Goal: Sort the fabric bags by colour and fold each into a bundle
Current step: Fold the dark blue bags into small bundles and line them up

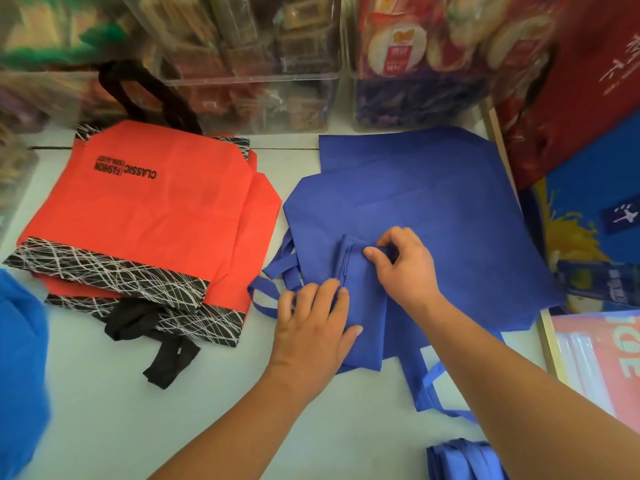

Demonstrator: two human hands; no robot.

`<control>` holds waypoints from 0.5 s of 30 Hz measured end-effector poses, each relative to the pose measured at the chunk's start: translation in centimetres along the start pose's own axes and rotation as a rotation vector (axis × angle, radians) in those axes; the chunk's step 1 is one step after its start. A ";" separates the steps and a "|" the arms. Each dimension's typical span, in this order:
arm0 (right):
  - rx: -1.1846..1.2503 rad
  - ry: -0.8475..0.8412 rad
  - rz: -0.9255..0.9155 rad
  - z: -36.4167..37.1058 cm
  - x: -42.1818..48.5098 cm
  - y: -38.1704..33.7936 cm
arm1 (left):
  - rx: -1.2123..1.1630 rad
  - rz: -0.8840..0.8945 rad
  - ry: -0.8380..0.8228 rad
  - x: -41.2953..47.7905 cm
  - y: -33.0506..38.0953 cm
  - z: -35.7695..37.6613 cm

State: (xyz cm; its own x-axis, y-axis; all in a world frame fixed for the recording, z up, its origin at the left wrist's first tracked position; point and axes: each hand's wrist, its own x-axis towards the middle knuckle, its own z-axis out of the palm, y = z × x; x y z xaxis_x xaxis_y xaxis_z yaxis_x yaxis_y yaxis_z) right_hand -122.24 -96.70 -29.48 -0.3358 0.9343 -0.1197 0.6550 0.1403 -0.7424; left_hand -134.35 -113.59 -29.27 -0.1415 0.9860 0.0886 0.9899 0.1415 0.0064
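On the pale surface point(104, 393), right of the orange bags point(149, 209), a half-folded blue bag point(363, 306) is pressed by the flat left hand point(315, 323) and pinched by the right hand point(405, 268); the fold could be lost if pressure is eased.

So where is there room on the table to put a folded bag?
The near part of the table is bare, below the red bags and left of the left hand. The back is crowded with clear boxes, the right with blue bags.
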 end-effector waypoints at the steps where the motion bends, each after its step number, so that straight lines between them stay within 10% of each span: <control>1: 0.006 0.008 0.000 0.1 0.1 0.1 | 0.003 0.039 0.006 0.3 0.1 0.1; 15: -0.219 0.089 -0.194 1.5 0.6 1.6 | -0.183 0.124 -0.167 0.0 -0.6 3.3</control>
State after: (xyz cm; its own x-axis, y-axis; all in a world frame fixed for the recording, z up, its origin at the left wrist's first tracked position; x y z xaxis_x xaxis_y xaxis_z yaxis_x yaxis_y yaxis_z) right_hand -122.47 -96.39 -31.73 -0.4146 0.9068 0.0759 0.7180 0.3772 -0.5850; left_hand -134.92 -113.37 -32.54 -0.0033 0.9979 -0.0651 0.9822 0.0154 0.1871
